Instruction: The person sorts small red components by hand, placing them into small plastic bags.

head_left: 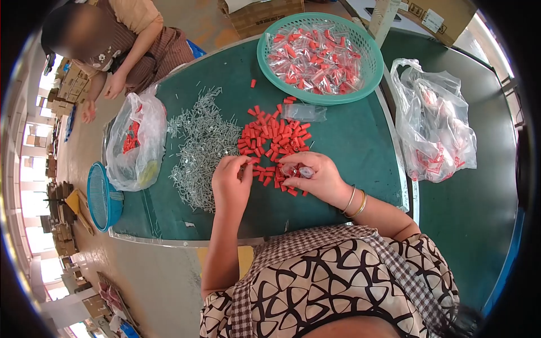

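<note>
My left hand (231, 179) is closed in a pinch at the left edge of the red pile, with a small red plastic cap (253, 161) at its fingertips. Facing it, my right hand (320, 179) grips a small clear plastic bag (305, 171), partly covered by the fingers. Beneath and between both hands spreads a heap of red plastic caps (270, 132). Left of them lies a wide pile of thin metal screws or pins (203, 141), too small to tell which. A flat stack of clear bags (305, 112) rests just beyond the caps.
A green basket (264, 67) full of bagged red pieces stands at the back of the green table (236, 67). White plastic bags (151, 112) lie at left, and another (434, 124) at right. A blue basket (97, 194) sits at the left edge. Another person (135, 50) sits across.
</note>
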Available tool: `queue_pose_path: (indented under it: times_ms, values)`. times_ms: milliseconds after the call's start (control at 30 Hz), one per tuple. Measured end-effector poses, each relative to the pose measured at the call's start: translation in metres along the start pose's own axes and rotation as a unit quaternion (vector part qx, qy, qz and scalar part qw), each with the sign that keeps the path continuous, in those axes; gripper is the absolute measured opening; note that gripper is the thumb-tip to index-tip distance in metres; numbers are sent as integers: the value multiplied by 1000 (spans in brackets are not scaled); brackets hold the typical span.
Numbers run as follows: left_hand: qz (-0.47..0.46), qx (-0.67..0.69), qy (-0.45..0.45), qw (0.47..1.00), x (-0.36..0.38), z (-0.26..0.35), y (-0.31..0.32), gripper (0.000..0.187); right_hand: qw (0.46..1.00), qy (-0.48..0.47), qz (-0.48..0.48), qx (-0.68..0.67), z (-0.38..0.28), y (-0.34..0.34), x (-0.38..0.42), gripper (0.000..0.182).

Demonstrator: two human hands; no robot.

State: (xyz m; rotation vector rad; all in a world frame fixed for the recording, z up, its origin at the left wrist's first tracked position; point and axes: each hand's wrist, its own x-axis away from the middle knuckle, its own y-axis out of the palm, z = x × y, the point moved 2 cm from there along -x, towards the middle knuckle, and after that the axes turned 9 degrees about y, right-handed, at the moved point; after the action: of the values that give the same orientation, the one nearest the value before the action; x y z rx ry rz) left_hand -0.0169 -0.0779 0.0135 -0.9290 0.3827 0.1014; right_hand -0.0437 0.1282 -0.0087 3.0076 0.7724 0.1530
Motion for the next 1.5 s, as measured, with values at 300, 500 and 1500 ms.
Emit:
queue_pose_path:
  times_ms: [300,500,1500]
  values:
    - [-13,28,188,982,-9,62,-6,21,997,-68,16,37,1,2,3,35]
    - [-47,70,123,989,4,54,1,24,995,-48,23,79,-4,1,5,37]
    - [-84,49,137,986,8,52,-11,19,988,-86,22,125,-11,-1,7,12]
